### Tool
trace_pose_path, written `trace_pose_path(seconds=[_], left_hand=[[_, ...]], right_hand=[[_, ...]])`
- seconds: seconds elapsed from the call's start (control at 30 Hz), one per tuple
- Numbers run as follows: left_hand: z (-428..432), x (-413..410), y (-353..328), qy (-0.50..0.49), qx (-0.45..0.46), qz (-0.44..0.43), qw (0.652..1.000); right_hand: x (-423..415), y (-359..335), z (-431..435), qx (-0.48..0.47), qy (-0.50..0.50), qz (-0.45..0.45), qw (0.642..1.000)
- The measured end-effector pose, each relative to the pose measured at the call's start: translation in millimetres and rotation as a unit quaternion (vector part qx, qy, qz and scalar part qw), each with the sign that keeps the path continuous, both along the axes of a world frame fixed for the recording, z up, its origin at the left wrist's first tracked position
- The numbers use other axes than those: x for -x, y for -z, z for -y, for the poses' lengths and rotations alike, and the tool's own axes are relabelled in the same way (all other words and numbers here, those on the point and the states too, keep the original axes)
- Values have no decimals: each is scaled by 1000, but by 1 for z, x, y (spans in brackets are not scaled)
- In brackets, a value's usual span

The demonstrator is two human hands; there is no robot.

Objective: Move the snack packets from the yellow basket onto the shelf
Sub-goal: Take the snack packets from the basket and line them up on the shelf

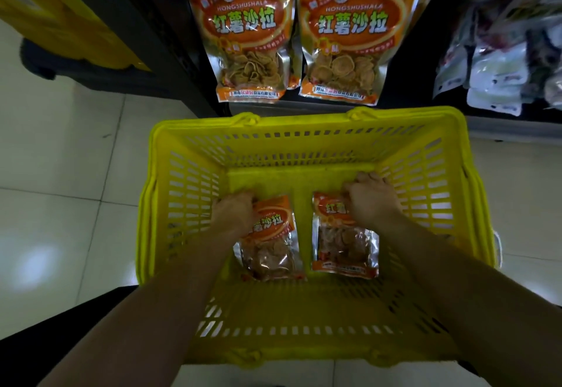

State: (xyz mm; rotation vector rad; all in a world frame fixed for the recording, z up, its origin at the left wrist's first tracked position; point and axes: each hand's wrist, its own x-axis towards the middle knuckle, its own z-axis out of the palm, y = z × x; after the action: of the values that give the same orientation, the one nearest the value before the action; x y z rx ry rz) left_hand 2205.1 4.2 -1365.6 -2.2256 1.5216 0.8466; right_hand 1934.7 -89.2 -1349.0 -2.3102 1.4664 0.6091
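Yellow plastic is filling the middle of the scene, where the yellow basket (304, 122) is sitting on a pale tiled floor (60, 143) just in front of a dark shelf (404, 82), and a person is reaching down into it with both bare arms. The left hand (232, 210) is curling its fingers over the top edge of the left packet (270, 246), while the right hand (372, 201) is closing in the same way on the top of the right packet (345, 246). The fingertips themselves are hidden under the hands, so how firm either grip is cannot be told. Both orange packets are lying flat on the basket floor, side by side and slightly apart, and neither is looking lifted yet. No other packets are showing in the basket, so these two appear to be the last of the load. On the shelf, a left shelved packet (246, 40) and a right shelved packet (349, 30) of the same brand are already standing at the front, with more orange foil peeking out behind them. The job is looking nearly done: what is left is raising this pair and placing them with the others. Pale bagged goods (492, 76) are occupying the shelf space to the right.
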Motion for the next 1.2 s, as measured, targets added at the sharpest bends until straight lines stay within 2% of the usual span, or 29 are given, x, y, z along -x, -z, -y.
trace_pose_path(seconds=[0.1, 0.2, 0.43, 0.57, 0.7, 0.9, 1.03, 1.13, 1.2], left_hand=[[-5, 2, -21, 9, 16, 8, 1000], [-5, -1, -52, 15, 21, -2, 1000], [-16, -2, -141, 32, 43, -10, 999], [-23, -2, -202, 14, 85, -57, 995], [-25, 0, -276, 31, 147, -65, 986], [-36, 11, -389, 37, 269, -136, 953], [-50, 23, -429, 46, 335, -229, 913], [-57, 32, -439, 47, 364, -273, 889], [-59, 38, -440, 51, 371, -289, 881]], right_hand=[[0, -19, -2, -51, 27, 65, 996], [-2, -46, -1, -88, 34, 75, 993], [-14, -138, -12, -118, -44, 78, 989], [-19, -206, -28, -86, -88, 84, 989], [-18, -289, -41, -13, -137, 83, 987], [-9, -396, -63, 71, -164, 116, 977], [3, -424, -85, 162, -131, 206, 956], [10, -428, -91, 165, -75, 286, 941], [9, -429, -89, 175, -73, 322, 928]])
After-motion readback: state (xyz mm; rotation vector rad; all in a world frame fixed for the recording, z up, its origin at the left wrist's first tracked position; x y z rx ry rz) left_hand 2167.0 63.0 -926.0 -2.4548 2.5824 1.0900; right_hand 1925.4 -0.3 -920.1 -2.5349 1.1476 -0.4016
